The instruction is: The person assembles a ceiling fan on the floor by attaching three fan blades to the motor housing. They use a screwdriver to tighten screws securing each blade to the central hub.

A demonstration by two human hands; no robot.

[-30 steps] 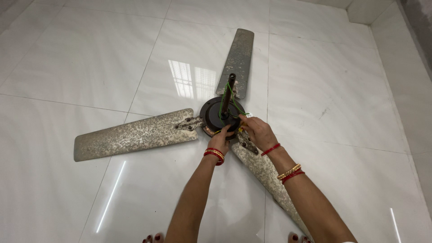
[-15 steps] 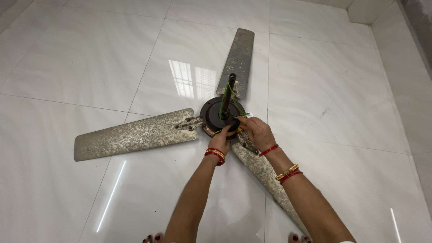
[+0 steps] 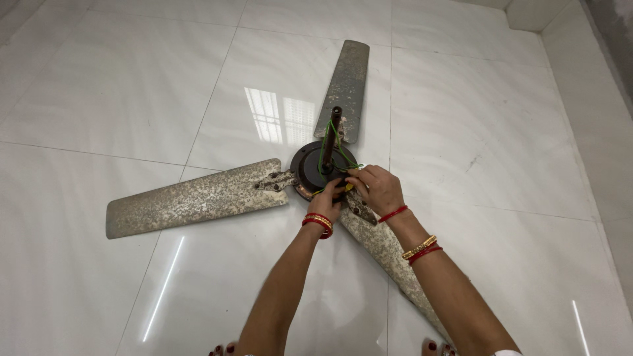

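An old ceiling fan lies on the white tiled floor, its dark round motor hub (image 3: 308,165) in the middle with a rusty down rod (image 3: 331,135) standing up from it. Green wire (image 3: 324,153) loops around the rod. Three corroded metal blades spread out: one to the left (image 3: 191,198), one to the back (image 3: 346,89), one toward me (image 3: 389,257). My left hand (image 3: 326,201) rests at the hub's near edge, close to a small yellow piece. My right hand (image 3: 374,188) is closed over the near blade's bracket beside the hub, pinching something small; what it holds is hidden.
Glossy white floor tiles (image 3: 132,79) surround the fan. A wall base runs along the far right edge (image 3: 606,59). My toes show at the bottom edge (image 3: 221,349).
Both hands stay at the hub; the fingers shifted only slightly. The fan has not moved.
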